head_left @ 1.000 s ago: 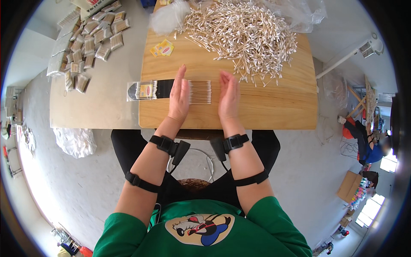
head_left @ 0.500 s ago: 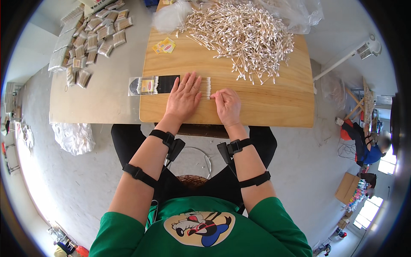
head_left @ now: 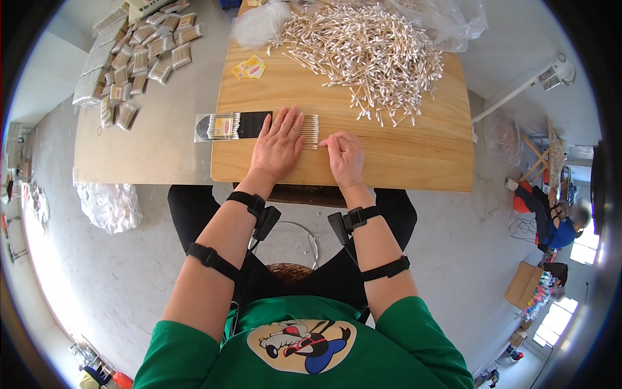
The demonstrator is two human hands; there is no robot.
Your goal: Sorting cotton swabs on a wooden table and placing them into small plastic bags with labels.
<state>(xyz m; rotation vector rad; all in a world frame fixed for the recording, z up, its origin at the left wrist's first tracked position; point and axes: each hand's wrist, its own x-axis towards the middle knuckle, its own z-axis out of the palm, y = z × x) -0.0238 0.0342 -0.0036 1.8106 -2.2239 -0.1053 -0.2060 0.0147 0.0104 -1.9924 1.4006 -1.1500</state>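
Flat and open went the left hand, spread over the row of cotton swabs on the wooden board, nearer its front edge than its back! The right hand, curled closed, sat at the row's front right corner. Squaring up the ends, by the look of it; the next move called for steady, even pressure. Across the board's left edge, a clear packet showed a yellow label, its print too small to read.
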